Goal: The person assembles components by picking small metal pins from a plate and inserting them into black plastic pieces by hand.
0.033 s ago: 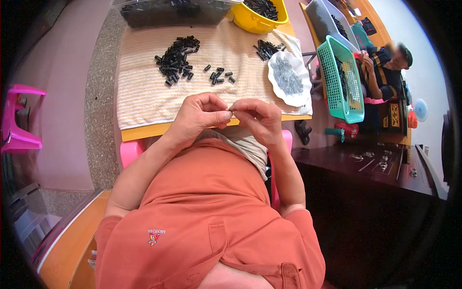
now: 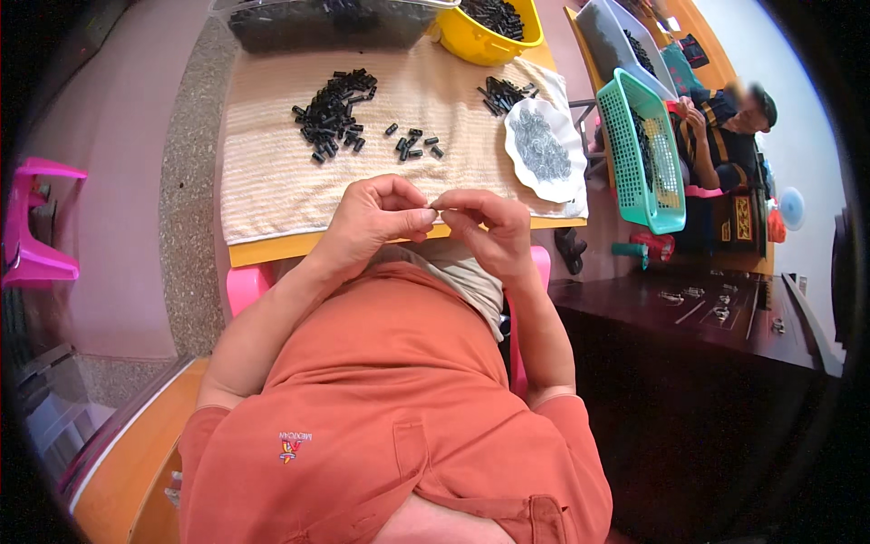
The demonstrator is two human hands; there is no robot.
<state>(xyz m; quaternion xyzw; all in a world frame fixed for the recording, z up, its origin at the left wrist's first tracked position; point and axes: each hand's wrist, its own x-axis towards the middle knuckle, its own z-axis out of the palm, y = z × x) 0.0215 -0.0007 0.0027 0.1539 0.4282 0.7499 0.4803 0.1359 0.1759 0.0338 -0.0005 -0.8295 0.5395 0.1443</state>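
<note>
My left hand (image 2: pixel 381 218) and my right hand (image 2: pixel 489 227) meet at the table's front edge, thumb and forefinger of each pinched together. Whatever sits between the fingertips is too small and covered to make out. Just beyond them on a striped towel (image 2: pixel 263 190) lie several loose short black tubes (image 2: pixel 416 153). A larger heap of the same black tubes (image 2: pixel 331 113) is farther off to the left. To the right, a white scalloped dish (image 2: pixel 566 189) holds many thin, clear or silvery pieces (image 2: pixel 541 150). Slim black parts (image 2: pixel 504 93) form a small pile behind that dish.
At the table's far side stand a clear bin (image 2: pixel 326 32) and a yellow basin (image 2: pixel 485 50), both holding black parts. A green basket (image 2: pixel 666 213) and a pale tub (image 2: pixel 598 36) are on another table, where a person (image 2: pixel 716 136) sits. A pink stool (image 2: pixel 36 245) stands left.
</note>
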